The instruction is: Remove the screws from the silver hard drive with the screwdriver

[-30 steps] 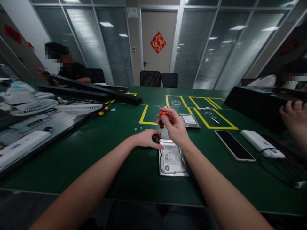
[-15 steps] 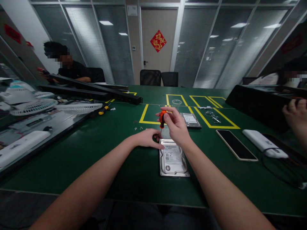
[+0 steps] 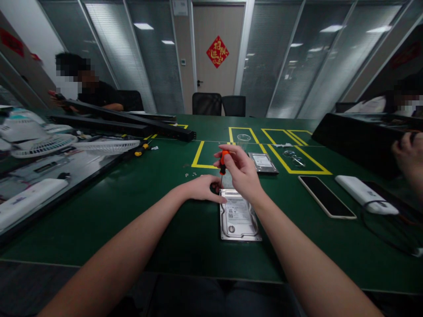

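A silver hard drive [image 3: 240, 220] with a white label lies flat on the green table in front of me. My right hand [image 3: 240, 169] is closed round the orange and black handle of a screwdriver [image 3: 224, 159]. The screwdriver stands nearly upright, its shaft pointing down at the drive's far left corner; the tip is hard to make out. At that same corner, my left hand [image 3: 207, 188] grips the drive, its thumb resting on the top face and its fingers curled beyond the edge. Some of those fingers are hidden.
Small screws [image 3: 191, 175] lie beyond my left hand. A second hard drive [image 3: 263, 163] sits past my right hand, near glasses [image 3: 294, 158] and a phone [image 3: 326, 197]. Fan parts [image 3: 42, 136] and black metal bars [image 3: 132, 123] occupy the left. Co-workers sit at both sides.
The view has tilted down slightly, so the background sits a little higher. Both hands, the screwdriver and the hard drive keep nearly the same positions relative to one another.
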Available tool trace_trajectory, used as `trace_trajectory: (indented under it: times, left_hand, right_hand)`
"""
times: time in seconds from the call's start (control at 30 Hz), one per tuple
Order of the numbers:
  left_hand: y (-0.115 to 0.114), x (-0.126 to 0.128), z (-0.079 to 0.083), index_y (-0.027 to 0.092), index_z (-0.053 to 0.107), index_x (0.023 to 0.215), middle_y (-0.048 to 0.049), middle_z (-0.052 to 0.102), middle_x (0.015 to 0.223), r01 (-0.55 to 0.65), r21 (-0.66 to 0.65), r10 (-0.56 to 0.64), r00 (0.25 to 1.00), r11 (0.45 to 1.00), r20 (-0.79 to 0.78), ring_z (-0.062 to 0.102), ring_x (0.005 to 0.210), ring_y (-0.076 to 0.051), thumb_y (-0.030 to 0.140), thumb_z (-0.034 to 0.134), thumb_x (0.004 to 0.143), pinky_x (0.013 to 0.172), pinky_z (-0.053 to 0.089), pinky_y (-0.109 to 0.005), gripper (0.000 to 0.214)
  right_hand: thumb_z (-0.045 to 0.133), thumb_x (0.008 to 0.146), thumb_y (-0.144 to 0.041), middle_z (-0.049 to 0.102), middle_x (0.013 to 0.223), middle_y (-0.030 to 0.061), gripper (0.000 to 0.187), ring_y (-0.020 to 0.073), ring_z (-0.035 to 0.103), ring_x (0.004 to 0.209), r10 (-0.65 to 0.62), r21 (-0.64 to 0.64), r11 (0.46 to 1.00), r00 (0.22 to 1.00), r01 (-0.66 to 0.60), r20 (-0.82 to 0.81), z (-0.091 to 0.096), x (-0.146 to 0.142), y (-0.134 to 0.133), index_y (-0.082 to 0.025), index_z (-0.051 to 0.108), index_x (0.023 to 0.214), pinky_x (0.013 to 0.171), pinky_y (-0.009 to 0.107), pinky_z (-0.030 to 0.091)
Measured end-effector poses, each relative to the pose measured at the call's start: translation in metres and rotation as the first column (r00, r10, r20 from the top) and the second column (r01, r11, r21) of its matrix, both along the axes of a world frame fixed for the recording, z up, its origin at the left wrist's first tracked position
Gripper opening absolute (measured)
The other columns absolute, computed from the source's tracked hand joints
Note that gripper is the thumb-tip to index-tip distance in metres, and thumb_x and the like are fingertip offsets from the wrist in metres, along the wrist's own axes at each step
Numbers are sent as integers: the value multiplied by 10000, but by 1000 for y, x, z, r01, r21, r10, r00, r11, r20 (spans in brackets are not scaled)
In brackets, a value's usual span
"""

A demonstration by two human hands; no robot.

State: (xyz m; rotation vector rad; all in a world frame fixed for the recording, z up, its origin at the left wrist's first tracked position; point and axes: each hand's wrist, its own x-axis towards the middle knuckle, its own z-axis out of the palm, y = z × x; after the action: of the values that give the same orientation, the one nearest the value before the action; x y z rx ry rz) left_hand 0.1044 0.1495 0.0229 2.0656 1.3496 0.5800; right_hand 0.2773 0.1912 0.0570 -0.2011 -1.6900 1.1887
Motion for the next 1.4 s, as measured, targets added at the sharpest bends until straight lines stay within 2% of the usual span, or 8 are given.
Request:
trace_trajectory:
  times: [0.1, 0.2, 0.33, 0.63, 0.8, 1.07, 1.4]
  left_hand:
    - [0, 0, -1, 186, 692, 966, -43, 691, 918, -8, -3, 8, 1000, 1000, 2, 645, 861, -230, 587, 851, 715, 766, 494, -343, 499]
    - [1, -1, -2, 188, 689, 971, -41, 690, 926, -10, 2, 10, 1000, 1000, -4, 649, 868, -230, 587, 853, 714, 764, 490, -338, 502]
    - [1, 0, -2, 187, 689, 957, -53, 701, 939, -13, 6, 13, 1000, 1000, -11, 652, 872, -237, 601, 848, 716, 763, 485, -341, 505]
    - [1, -1, -3, 182, 697, 986, -46, 695, 943, -4, -2, 4, 1000, 1000, -7, 653, 885, -234, 595, 848, 719, 777, 489, -333, 515]
    - [1, -1, -3, 179, 696, 978, -38, 698, 932, -15, 3, 15, 1000, 1000, -16, 658, 869, -228, 603, 853, 708, 768, 486, -326, 526]
    - [1, -1, -2, 178, 708, 978, -62, 729, 962, -14, 16, 15, 1000, 1000, -26, 664, 876, -238, 588, 853, 717, 772, 492, -335, 507]
    - [2, -2, -4, 188, 700, 982, -37, 698, 934, -8, 1, 8, 1000, 1000, -9, 653, 874, -228, 595, 851, 716, 779, 491, -333, 509]
  right_hand:
    - [553, 1049, -458, 736, 1181, 41, 264, 181, 746, 935, 23, -31, 999, 1000, -23, -11, -3, 0, 3, -315, 676, 1233, 837, 385, 621]
    - [570, 1045, -436, 734, 1210, 42, 253, 187, 750, 952, 43, -44, 998, 999, -44, -23, -4, 1, 5, -318, 685, 1237, 872, 396, 616]
    - [570, 1043, -447, 740, 1208, 42, 248, 194, 751, 965, 15, -36, 999, 1000, -15, 1, -2, 2, 3, -317, 673, 1227, 888, 408, 616]
    - [613, 1021, -427, 737, 1171, 54, 235, 193, 757, 980, 39, -54, 998, 999, -41, -37, -2, 2, 4, -288, 624, 1211, 881, 390, 616]
    - [643, 1009, -399, 730, 1172, 47, 223, 178, 764, 942, 57, -53, 997, 996, -60, -64, -2, 1, 4, -277, 602, 1192, 823, 363, 614]
    - [664, 997, -341, 742, 1139, 30, 231, 160, 750, 904, 16, 13, 1000, 999, -16, -33, 0, 1, 1, -288, 625, 1218, 835, 357, 603]
    - [595, 1032, -441, 732, 1151, 39, 241, 172, 746, 898, 14, -36, 999, 999, -16, -34, -3, 1, 8, -302, 689, 1205, 866, 390, 610]
